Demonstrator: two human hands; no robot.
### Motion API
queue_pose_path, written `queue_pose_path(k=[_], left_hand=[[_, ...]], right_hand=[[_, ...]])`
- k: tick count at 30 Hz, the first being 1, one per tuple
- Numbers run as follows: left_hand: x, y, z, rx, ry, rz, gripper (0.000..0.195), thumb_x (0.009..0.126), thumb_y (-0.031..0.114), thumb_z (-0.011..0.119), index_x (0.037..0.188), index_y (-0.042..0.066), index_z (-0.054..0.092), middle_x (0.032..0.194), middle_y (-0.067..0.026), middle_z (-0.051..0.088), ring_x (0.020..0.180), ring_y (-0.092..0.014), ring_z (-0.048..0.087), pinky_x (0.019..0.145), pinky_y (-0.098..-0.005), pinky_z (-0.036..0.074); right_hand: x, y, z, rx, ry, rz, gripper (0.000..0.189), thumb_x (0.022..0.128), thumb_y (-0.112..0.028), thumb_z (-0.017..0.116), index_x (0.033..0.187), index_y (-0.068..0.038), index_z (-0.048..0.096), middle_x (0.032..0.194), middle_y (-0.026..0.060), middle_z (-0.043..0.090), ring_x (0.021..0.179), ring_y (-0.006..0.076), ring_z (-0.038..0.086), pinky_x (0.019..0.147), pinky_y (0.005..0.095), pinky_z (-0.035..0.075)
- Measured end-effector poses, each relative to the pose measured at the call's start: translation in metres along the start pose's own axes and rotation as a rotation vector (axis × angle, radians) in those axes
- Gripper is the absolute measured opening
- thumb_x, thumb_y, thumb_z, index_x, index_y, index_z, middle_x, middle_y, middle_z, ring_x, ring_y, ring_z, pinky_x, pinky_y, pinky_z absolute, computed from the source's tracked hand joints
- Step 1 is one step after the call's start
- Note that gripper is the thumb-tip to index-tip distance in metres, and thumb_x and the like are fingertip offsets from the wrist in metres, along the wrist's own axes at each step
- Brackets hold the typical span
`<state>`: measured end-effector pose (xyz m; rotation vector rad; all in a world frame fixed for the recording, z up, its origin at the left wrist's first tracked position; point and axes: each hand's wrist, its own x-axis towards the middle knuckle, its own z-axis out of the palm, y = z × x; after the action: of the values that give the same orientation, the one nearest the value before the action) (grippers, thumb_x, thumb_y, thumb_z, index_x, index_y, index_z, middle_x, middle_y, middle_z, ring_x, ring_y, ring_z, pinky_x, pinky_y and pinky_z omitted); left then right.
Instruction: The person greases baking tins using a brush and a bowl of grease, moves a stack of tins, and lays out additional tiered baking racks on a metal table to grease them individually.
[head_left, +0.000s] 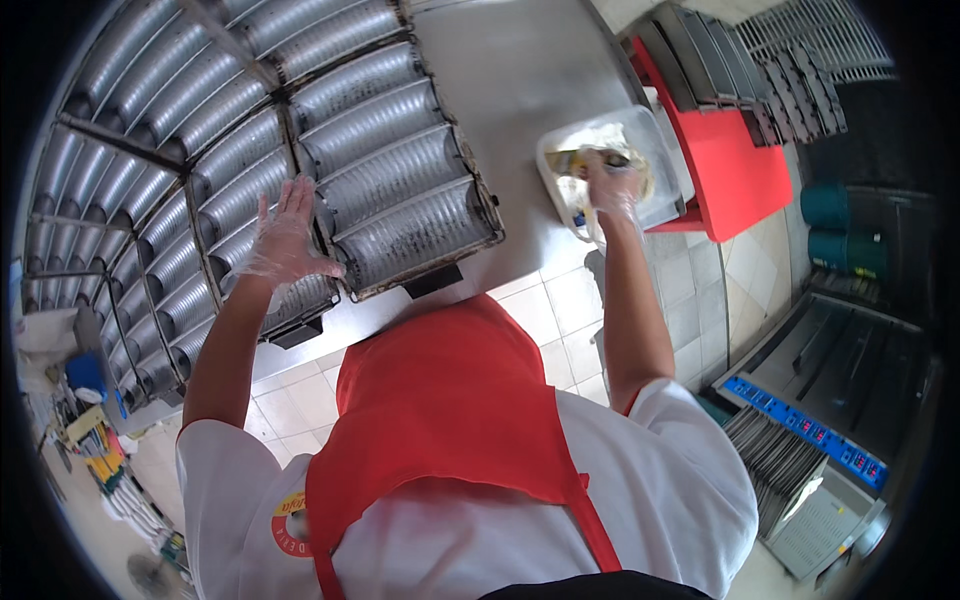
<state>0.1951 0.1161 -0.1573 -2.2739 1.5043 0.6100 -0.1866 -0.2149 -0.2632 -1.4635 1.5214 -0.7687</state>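
My left hand (286, 236), in a clear plastic glove, lies spread over the ribbed metal bread pans (240, 169). Its thumb is near the rim of the closest multi-loaf pan (416, 236), and nothing shows in its grasp. My right hand (613, 184), also gloved, reaches into a translucent plastic tub (661, 135) at the table's right side. White material (596, 136) and something yellow and dark lie around its fingers. The fingertips are hidden, so whether they grip anything is unclear. The pan's troughs are bare, with dark specks on the metal.
The pans stand on a stainless steel table (517, 67). Right of the tub is a red table or board (739, 165) with metal tins (712, 60) stacked on it. An appliance with a blue control panel (806, 427) stands at lower right. A red apron (442, 397) covers my front.
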Motion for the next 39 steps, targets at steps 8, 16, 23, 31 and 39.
queue_pose_path(k=[8,16,23,31,39], left_hand=[[-0.001,-0.028,0.012,-0.109,0.124,0.075,0.15,0.06,0.08,0.085,0.17,0.003,0.019,0.178,-0.0164,0.021,0.166,-0.036,0.011,0.132,-0.0622,0.002],[0.04,-0.076,0.022,-0.135,0.278,0.166,0.148,0.06,0.084,0.08,0.169,0.003,0.023,0.178,-0.0156,0.022,0.166,-0.036,0.013,0.131,-0.0644,0.0],[0.041,-0.088,0.039,-0.254,0.266,0.207,0.149,0.064,0.087,0.076,0.171,0.004,0.015,0.179,-0.0141,0.015,0.166,-0.035,0.011,0.131,-0.0642,-0.003],[0.038,-0.097,0.033,-0.288,0.229,0.217,0.147,0.068,0.083,0.078,0.17,0.0,0.013,0.18,-0.0157,0.013,0.166,-0.036,0.01,0.131,-0.0646,-0.002],[0.033,-0.092,0.023,-0.297,0.151,0.167,0.149,0.065,0.08,0.081,0.17,-0.001,0.012,0.18,-0.0163,0.013,0.167,-0.035,0.006,0.131,-0.0631,-0.005]], right_hand=[[-0.03,-0.031,0.006,0.05,0.257,-0.532,0.014,0.102,-0.011,0.074,0.104,0.002,0.076,0.099,0.0101,0.077,0.091,0.0199,0.072,0.083,0.0338,0.06],[-0.186,-0.133,0.262,0.161,-0.277,-0.733,0.017,0.096,-0.002,0.075,0.112,-0.009,0.076,0.116,0.0121,0.076,0.109,0.0244,0.072,0.1,0.0371,0.057],[-0.128,-0.103,0.278,0.169,0.047,-0.371,0.014,0.1,-0.008,0.074,0.113,-0.005,0.078,0.109,0.0095,0.075,0.1,0.0187,0.069,0.091,0.0327,0.057],[-0.128,-0.097,0.29,0.253,-0.297,-0.331,0.008,0.095,-0.01,0.081,0.102,-0.008,0.077,0.108,0.009,0.078,0.102,0.0198,0.071,0.092,0.0352,0.057],[-0.115,-0.17,0.327,-0.908,-0.816,-1.132,0.026,0.095,-0.029,0.073,0.112,-0.01,0.08,0.11,0.0152,0.079,0.103,0.0342,0.075,0.092,0.043,0.058]])
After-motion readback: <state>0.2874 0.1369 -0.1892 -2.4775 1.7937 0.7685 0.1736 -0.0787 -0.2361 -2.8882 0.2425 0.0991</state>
